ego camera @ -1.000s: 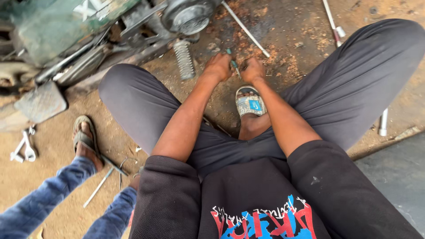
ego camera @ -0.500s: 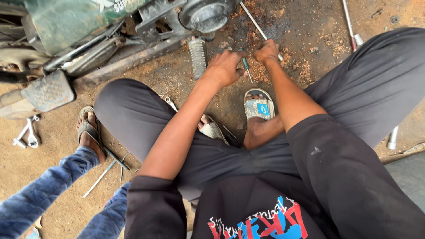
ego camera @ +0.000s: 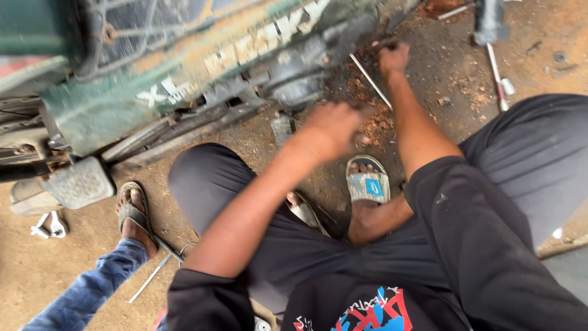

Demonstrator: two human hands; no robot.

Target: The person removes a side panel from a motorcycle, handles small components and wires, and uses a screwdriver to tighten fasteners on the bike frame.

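Head view | right hand (ego camera: 393, 58) pinching thin metal rod (ego camera: 371, 81) at its top end; stiff, light | left hand (ego camera: 331, 127) blurred, grip unclear

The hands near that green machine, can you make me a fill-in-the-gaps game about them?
1. The right hand reaches toward the thin metal ____ lying on the dirt.
2. The left hand looks ____ in the picture, so its grip is unclear.
3. The grey sandal has a ____ patch on its strap.
4. The green machine lies on its ____.

Missing words: rod; blurred; blue; side
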